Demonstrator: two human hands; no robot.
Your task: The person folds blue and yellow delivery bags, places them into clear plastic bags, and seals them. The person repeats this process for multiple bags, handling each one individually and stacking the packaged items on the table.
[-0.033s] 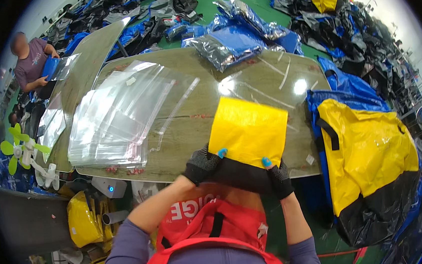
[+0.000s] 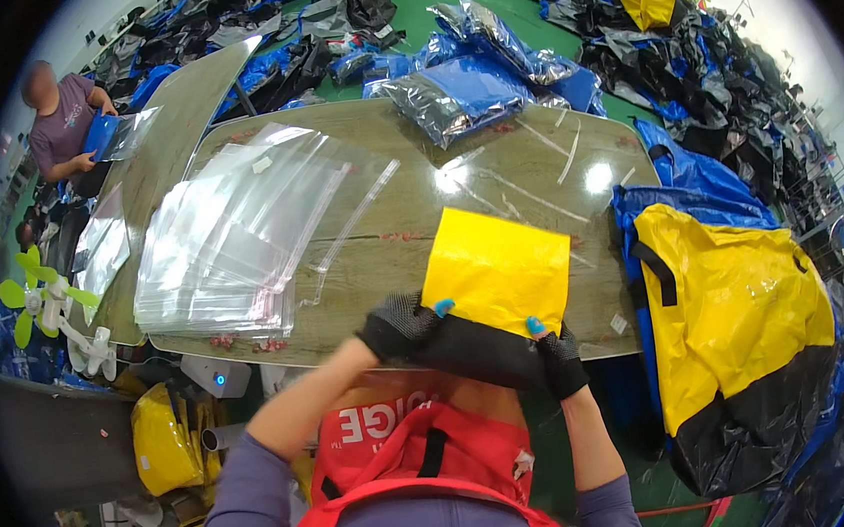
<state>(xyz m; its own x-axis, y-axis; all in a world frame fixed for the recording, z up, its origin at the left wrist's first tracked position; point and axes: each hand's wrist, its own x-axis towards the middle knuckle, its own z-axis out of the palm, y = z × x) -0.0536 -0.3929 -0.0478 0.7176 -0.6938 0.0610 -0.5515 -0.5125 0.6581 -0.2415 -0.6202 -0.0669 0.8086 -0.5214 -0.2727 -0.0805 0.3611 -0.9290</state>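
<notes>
A folded yellow and black bag [image 2: 498,269] of smooth, shiny sheet is held at the table's near edge. Its yellow face is up, and the black part lies toward me. My left hand [image 2: 397,326], in a black dotted glove with blue at the thumb, grips the left side. On the right side, my right hand [image 2: 558,357] is closed in a matching glove, its blue-tipped thumb pressed on the yellow. The other fingers of both hands are mostly hidden. Left of the bag, a fanned stack of clear plastic sleeves [image 2: 229,240] lies on the table [image 2: 363,279].
Packed blue bags [image 2: 472,88] sit at the table's far edge. A larger yellow and black bag [image 2: 732,307] lies over blue ones at right. Far left, another person [image 2: 68,119] holds a blue item. A small green fan [image 2: 43,297] stands nearby; bag piles [image 2: 677,81] cover the floor behind.
The folded bag has dipped slightly and its far edge has come a little nearer. Both hands keep their grip.
</notes>
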